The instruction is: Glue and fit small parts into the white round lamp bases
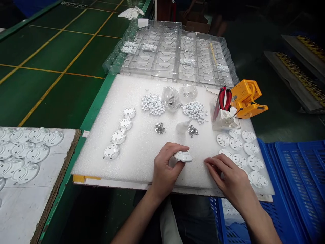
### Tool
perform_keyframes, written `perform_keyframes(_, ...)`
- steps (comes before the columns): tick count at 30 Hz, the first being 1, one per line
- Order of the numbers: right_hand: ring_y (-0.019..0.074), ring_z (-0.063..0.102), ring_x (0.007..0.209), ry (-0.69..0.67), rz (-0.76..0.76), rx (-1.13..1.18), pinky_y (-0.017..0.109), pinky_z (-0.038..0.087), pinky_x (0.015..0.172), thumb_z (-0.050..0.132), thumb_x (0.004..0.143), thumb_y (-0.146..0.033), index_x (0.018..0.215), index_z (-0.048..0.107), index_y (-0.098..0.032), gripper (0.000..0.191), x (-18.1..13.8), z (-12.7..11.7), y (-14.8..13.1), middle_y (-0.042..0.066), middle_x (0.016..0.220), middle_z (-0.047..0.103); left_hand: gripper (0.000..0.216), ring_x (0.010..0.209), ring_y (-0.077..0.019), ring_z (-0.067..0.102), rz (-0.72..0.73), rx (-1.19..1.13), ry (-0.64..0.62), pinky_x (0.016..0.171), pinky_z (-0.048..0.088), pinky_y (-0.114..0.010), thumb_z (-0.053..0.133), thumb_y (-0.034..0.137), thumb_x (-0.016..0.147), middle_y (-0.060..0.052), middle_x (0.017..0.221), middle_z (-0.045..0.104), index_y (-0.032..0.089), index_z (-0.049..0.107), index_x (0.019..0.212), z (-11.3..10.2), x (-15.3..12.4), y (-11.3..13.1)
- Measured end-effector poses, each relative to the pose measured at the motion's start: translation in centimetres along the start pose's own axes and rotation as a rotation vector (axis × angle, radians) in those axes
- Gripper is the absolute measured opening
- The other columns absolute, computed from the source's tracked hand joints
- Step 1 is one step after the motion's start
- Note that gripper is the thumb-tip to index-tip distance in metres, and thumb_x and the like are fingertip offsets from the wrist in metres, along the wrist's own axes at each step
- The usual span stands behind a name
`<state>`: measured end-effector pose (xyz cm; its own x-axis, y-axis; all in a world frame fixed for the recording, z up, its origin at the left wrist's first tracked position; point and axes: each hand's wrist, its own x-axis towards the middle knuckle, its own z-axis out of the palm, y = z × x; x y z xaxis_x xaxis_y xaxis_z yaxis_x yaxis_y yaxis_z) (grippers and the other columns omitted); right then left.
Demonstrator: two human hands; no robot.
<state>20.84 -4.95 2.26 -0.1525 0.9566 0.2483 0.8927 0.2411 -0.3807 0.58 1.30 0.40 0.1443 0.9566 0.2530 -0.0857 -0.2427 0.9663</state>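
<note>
My left hand (166,169) grips a white round plastic cover (183,156) between thumb and fingers, tilted above the foam sheet. To its right, my right hand (228,173) is closed in a pinch, thumb against fingertips; anything held there is too small to make out. A translucent squeeze bottle (181,130) stands just beyond the cover. Beside it lie two heaps of small metal parts, one on the left (159,127) and one on the right (193,131). Farther back are heaps of small white pieces, left (153,104) and right (194,111).
A column of similar covers (118,137) lies at left, more covers (240,160) at right. Clear compartment trays (165,61) stand at the back. A box with red-handled pliers (223,98) is near an orange tape dispenser (247,98). Blue crates (297,169) stand at right.
</note>
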Motion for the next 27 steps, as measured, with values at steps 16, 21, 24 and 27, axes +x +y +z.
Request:
perform_keyframes(16, 0.0128, 0.062, 0.066, 0.009, 0.15, 0.118, 0.026, 0.052, 0.063, 0.059, 0.101, -0.023, 0.097, 0.068, -0.022, 0.01, -0.46, -0.51, 0.39, 0.002, 0.085, 0.065, 0.02, 0.09, -0.0206, 0.07, -0.004, 0.043, -0.005, 0.081, 0.055, -0.031, 0.068, 0.009, 0.089, -0.006, 0.1, 0.075, 0.021, 0.076, 0.102, 0.01, 0.08, 0.14)
perform_keyframes(21, 0.0115, 0.061, 0.063, 0.022, 0.15, 0.088, 0.025, 0.051, 0.061, 0.063, 0.099, -0.025, 0.095, 0.066, -0.021, 0.007, -0.54, -0.4, 0.0, 0.001, 0.084, 0.064, 0.021, 0.091, -0.0197, 0.069, 0.002, 0.037, -0.009, 0.081, 0.055, -0.03, 0.069, 0.007, 0.089, -0.006, 0.099, 0.075, 0.021, 0.077, 0.102, 0.01, 0.08, 0.18)
perform_keyframes(24, 0.0111, 0.06, 0.062, 0.018, 0.129, 0.067, 0.025, 0.05, 0.061, 0.061, 0.1, -0.022, 0.094, 0.066, -0.02, 0.008, -0.28, -0.29, -0.25, 0.001, 0.083, 0.063, 0.021, 0.09, -0.0196, 0.07, 0.004, 0.038, -0.008, 0.081, 0.055, -0.031, 0.069, 0.007, 0.089, -0.006, 0.099, 0.075, 0.021, 0.077, 0.102, 0.03, 0.09, 0.19)
perform_keyframes(27, 0.0122, 0.062, 0.064, -0.008, 0.121, 0.088, 0.025, 0.051, 0.061, 0.058, 0.1, -0.02, 0.095, 0.065, -0.021, 0.009, -0.04, -0.42, -0.24, 0.001, 0.083, 0.064, 0.019, 0.09, -0.0205, 0.07, -0.006, 0.047, -0.008, 0.081, 0.056, -0.032, 0.069, 0.01, 0.089, -0.006, 0.099, 0.076, 0.021, 0.077, 0.102, 0.02, 0.1, 0.21)
